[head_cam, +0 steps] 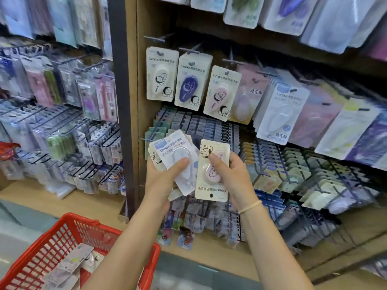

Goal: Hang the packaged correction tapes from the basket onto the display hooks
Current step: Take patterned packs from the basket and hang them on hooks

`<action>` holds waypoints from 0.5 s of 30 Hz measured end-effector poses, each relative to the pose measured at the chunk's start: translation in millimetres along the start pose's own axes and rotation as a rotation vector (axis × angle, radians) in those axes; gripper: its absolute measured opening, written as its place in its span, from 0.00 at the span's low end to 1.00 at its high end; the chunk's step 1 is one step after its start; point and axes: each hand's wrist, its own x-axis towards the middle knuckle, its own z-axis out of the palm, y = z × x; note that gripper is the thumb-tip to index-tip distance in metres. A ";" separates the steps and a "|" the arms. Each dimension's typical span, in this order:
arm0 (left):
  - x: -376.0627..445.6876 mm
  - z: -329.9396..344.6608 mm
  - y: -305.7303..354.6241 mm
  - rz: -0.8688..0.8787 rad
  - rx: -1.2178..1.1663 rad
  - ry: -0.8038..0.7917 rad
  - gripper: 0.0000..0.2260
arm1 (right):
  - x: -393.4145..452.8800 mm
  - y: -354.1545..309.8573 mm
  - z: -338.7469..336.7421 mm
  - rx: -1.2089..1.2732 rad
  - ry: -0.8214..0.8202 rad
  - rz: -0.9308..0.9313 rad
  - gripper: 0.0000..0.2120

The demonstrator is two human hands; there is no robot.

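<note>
Fingers (178,164) clasp stacked packs (176,151); right hand (228,174) pinches pink pack (211,170) (wooden shelving (132,101) behind).

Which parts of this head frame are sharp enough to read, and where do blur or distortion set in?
Head view: sharpest at the centre, where print reads on the pink pack in the right hand and the white pack in the left hand; the left racks and top-right packs smear; shelf edges bow with the wide lens; the red basket is soft.

Wooden shelving (132,84), pale floor (18,218)
</note>
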 end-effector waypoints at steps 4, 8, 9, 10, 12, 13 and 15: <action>4.6 8.4 17.7 0.048 -0.003 -0.026 0.23 | 11.8 -22.5 -4.1 0.052 0.002 -0.039 0.10; 10.3 8.2 33.1 0.102 -0.015 -0.017 0.30 | 21.6 -45.8 2.2 0.184 -0.044 -0.064 0.19; 11.3 8.2 36.3 0.106 -0.026 -0.022 0.33 | 23.1 -49.4 5.9 0.210 -0.062 -0.068 0.19; 12.4 8.1 39.2 0.110 -0.036 -0.026 0.35 | 24.5 -52.1 9.6 0.243 -0.076 -0.065 0.18; 13.0 6.5 43.9 0.126 -0.048 -0.021 0.35 | 27.5 -54.8 14.5 0.337 -0.083 -0.028 0.17; 13.2 5.6 45.5 0.130 -0.059 -0.018 0.36 | 30.3 -55.0 15.6 0.391 -0.075 0.005 0.16; 13.2 3.4 48.0 0.132 -0.087 -0.015 0.40 | 35.0 -56.2 17.7 0.477 -0.060 0.087 0.16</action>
